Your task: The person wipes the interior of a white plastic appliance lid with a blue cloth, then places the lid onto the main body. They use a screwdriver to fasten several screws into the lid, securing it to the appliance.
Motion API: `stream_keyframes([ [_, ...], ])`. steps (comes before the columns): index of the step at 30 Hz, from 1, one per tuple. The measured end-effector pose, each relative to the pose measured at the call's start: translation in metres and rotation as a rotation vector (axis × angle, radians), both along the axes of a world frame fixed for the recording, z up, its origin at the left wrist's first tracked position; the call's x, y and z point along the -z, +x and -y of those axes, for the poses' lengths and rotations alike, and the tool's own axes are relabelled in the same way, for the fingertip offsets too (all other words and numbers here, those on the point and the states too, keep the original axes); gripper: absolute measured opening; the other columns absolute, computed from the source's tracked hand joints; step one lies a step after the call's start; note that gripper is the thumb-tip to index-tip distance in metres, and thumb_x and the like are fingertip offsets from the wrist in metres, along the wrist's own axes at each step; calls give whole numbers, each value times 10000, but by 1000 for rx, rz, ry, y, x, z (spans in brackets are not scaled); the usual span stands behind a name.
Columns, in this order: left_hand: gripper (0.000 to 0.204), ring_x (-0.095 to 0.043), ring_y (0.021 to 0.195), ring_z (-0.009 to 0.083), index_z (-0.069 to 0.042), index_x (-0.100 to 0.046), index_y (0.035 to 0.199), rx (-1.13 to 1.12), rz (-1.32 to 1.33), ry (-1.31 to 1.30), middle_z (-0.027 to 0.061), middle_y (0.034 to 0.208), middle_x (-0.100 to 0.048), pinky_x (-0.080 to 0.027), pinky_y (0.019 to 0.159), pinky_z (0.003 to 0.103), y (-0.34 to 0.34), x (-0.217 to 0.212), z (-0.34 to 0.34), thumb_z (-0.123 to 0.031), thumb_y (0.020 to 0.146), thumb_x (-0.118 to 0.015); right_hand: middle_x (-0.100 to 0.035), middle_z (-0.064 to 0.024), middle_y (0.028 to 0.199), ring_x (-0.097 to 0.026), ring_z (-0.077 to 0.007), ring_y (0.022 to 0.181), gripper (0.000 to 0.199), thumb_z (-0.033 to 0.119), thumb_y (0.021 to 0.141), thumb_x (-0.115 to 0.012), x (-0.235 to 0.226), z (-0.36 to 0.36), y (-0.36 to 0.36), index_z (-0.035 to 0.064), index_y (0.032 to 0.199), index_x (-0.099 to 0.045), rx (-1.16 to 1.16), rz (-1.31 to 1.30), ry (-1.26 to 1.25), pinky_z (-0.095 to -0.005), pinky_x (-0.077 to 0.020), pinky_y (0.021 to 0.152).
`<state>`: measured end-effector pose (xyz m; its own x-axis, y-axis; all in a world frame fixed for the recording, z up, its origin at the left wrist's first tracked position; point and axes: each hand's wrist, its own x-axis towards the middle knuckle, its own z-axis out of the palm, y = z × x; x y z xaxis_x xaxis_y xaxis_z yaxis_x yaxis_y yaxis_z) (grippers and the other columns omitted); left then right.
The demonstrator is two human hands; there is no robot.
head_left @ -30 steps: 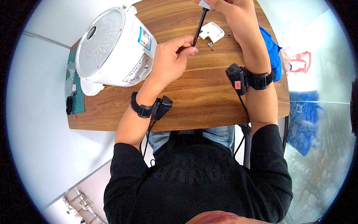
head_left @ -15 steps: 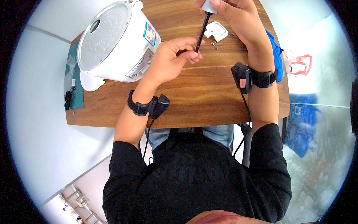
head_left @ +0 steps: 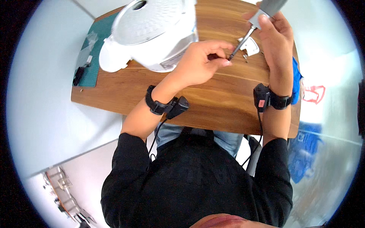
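Pointing near-left, screwdriver (head_left: 249,34) slants from far right; right hand (head_left: 280,41) grips handle (head_left: 270,7), left hand (head_left: 199,62) pinches tip (head_left: 230,58); cooker's (head_left: 152,22) label (head_left: 173,61) blurred.

Left forearm (head_left: 140,122) slanted forward, in toward my right. Left hand (head_left: 200,62) had fingers bent, thumb (head_left: 221,62) stretched out beneath them, its tip near fingertips. Right forearm (head_left: 277,123) ran almost straight ahead. Right hand (head_left: 275,36) sat farther forward, fingers curled in grip, thumb laid along it. Hands near each other, apart; elbows wide.
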<state>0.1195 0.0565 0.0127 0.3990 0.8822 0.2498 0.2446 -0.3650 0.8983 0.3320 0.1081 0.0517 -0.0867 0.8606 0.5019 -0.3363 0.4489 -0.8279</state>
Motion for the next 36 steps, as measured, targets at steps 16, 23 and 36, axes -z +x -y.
stream_keyframes([
  [16, 278, -596, 665, 61, -116, -778, 1147, -376, -186, 328, 16, 819, -783, -453, 633, 242, -113, -85, 24, -109, 870, -794, -750, -111, 963, -687, -114, 865, 377, 92, 967, -704, -103, -15, -151, -91, 1273, -580, -350, 95, 125, -246, -550, 779],
  [23, 314, -644, 716, 53, -147, -783, 1174, -404, -188, 326, 16, 863, -799, -471, 641, 239, -131, -64, 5, -139, 862, -810, -721, -62, 887, -635, -79, 782, 364, 50, 944, -719, -96, -11, -165, -76, 1260, -591, -255, 140, 116, -230, -515, 691],
  [36, 271, -676, 782, 67, -99, -795, 1123, -362, -120, 356, 23, 921, -790, -498, 693, 234, -138, -54, 3, -92, 853, -814, -717, -59, 864, -627, -76, 771, 356, 72, 948, -715, -90, -4, -165, -78, 1246, -591, -255, 162, 266, -243, -507, 668],
])
